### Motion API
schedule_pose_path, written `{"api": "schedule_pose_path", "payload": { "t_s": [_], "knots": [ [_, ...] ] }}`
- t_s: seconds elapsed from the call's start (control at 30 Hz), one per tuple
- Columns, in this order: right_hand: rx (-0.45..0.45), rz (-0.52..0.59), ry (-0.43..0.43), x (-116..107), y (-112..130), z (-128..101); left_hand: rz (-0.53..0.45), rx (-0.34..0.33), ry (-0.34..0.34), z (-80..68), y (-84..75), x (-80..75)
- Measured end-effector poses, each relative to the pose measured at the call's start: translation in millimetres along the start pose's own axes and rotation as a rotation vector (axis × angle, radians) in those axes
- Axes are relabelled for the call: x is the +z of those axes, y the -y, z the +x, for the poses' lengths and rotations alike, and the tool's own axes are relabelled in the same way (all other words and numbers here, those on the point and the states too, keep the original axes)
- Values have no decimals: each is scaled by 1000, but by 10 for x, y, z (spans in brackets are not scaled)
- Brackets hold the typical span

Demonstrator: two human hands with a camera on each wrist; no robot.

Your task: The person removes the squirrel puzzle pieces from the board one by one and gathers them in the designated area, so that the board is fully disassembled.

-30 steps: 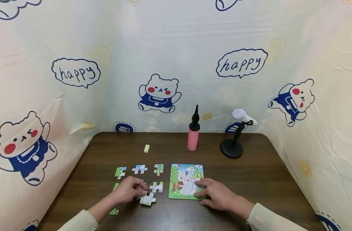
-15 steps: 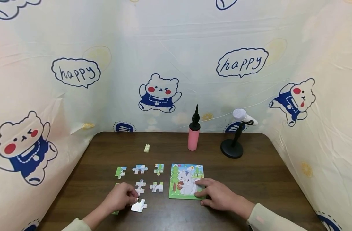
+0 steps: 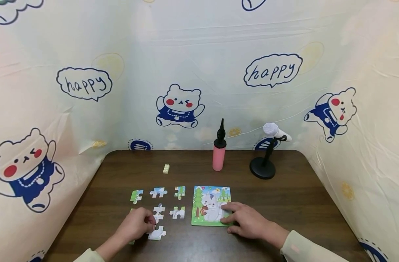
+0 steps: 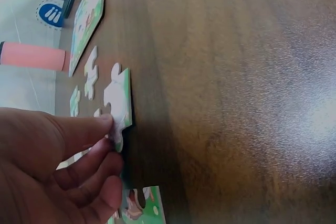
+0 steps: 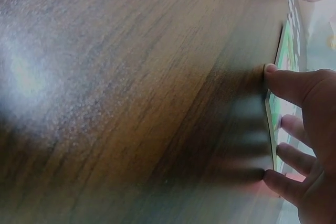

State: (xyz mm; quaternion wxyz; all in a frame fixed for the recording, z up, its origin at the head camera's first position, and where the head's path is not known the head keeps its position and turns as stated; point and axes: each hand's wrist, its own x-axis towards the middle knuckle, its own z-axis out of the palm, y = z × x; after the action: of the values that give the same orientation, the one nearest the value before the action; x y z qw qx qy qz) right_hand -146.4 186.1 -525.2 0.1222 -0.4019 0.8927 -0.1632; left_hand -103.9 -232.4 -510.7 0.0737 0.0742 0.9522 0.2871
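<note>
In the head view my left hand (image 3: 136, 222) pinches a white jigsaw puzzle piece (image 3: 157, 233) at its left side, low in a group of pieces. The left wrist view shows the thumb on top of this piece, which has a green edge. A green puzzle piece (image 4: 147, 205) lies beside the curled fingers. My right hand (image 3: 249, 220) rests with spread fingers on the right part of a square squirrel picture board (image 3: 212, 205). In the right wrist view its thumb touches the board's near edge. My left hand partly covers the pieces at the lower left.
Loose puzzle pieces (image 3: 158, 192) lie in rough rows left of the board, among them a white one (image 3: 177, 212). Farther back are a small cream toy brick (image 3: 166, 169), a pink pump (image 3: 218, 158) with a black nozzle, and a white microphone (image 3: 272, 130) on a black stand (image 3: 262, 168).
My left hand has moved left and slightly toward me, bringing the white puzzle piece below the middle one. Over the last half second it hardly moves. The right hand stays on the board.
</note>
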Motion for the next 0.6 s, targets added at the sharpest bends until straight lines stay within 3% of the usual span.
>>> {"api": "schedule_pose_path", "payload": {
  "t_s": [0.17, 0.4, 0.6],
  "knots": [
    [-10, -1, 3, 1, -10, -14, 11, -57, -1, 3, -34, 21],
    [-43, -31, -14, 22, -24, -34, 55, -24, -9, 53, -95, -28],
    [-48, -37, -34, 35, -25, -39, 88, 11, -22, 192, -298, -59]
  ]
}}
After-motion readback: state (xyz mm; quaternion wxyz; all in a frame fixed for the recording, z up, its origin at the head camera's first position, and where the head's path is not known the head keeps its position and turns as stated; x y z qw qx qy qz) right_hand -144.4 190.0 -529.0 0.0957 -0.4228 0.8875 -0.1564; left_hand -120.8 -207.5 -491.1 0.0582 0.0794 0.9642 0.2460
